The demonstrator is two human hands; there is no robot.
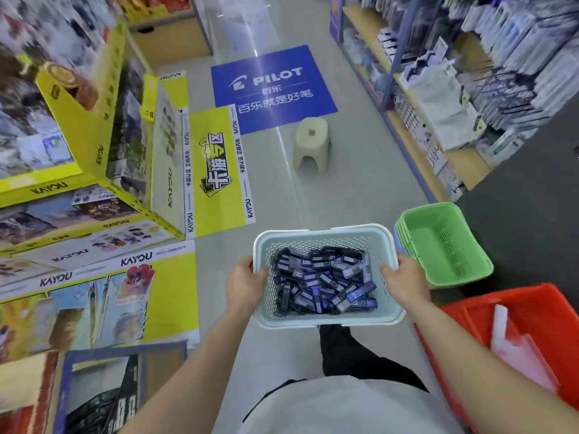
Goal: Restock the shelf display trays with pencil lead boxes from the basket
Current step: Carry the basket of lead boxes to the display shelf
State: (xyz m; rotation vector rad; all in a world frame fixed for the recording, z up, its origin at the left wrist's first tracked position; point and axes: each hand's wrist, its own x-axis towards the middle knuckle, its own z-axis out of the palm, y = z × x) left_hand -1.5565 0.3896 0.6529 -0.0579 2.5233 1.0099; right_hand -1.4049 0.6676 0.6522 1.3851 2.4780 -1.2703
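Shop aisle floor fills the middle of the frame, and the yellow card displays [94,151] at the left are blurred. At lower centre I see the left hand [246,285] curled over the left rim of the pale blue basket [326,236], whose long axis runs across the frame. The pencil lead boxes [322,277] lie jumbled inside it, pointing every way, and I cannot read most of their labels. The right hand [404,283] grips the right rim. A green bin [438,245] and a red crate [517,308] sit at the right, the crate cut off by the frame edge.

Bright even light, blurred warped edges.
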